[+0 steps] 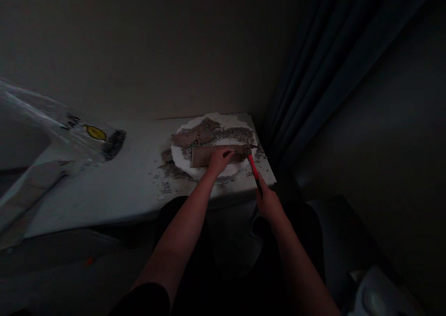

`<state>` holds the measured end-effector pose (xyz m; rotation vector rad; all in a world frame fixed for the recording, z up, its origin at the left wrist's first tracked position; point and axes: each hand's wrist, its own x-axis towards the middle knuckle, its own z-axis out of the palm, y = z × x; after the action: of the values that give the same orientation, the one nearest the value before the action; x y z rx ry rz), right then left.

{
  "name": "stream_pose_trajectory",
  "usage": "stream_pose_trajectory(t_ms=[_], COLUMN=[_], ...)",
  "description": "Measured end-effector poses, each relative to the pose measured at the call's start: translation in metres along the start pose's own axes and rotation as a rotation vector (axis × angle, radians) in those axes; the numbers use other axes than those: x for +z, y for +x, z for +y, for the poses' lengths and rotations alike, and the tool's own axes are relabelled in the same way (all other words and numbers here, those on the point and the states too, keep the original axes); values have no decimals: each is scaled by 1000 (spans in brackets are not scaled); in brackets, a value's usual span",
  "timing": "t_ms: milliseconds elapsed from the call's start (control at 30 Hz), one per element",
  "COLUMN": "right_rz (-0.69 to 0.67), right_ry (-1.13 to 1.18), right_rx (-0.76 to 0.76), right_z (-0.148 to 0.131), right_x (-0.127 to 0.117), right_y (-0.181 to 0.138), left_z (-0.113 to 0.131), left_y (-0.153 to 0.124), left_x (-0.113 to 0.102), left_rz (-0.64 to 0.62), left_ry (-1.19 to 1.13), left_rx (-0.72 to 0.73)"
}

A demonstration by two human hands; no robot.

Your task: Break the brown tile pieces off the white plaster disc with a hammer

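A flat brown slab, like a strip of bark or cardboard, lies across a round white plate on the right end of a pale table. My left hand presses down on the slab with fingers curled over its top. My right hand is closed around a red-handled tool whose tip meets the slab's right end. More brown pieces and grey crumbs lie on the plate's far side.
Crumbs scatter over the table around the plate. A clear plastic bag with a yellow label and dark contents lies at the table's left. A dark curtain hangs to the right. The room is very dim.
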<state>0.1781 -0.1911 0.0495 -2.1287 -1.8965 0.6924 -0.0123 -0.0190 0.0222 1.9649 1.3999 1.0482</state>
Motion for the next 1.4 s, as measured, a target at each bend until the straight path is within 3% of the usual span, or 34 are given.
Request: stream_pose_trajectory(t_ms=[133, 433, 1400], right_rz=[-11, -27, -22], right_ry=[27, 42, 104], right_rx=[2, 10, 9], right_z=[3, 2, 3], right_x=[-2, -8, -8], right_y=[1, 0, 0], left_z=[0, -6, -7], left_y=[7, 18, 15], left_x=[8, 12, 18], left_rz=[-38, -98, -74], left_ry=[47, 161, 212], left_rx=[-52, 25, 105])
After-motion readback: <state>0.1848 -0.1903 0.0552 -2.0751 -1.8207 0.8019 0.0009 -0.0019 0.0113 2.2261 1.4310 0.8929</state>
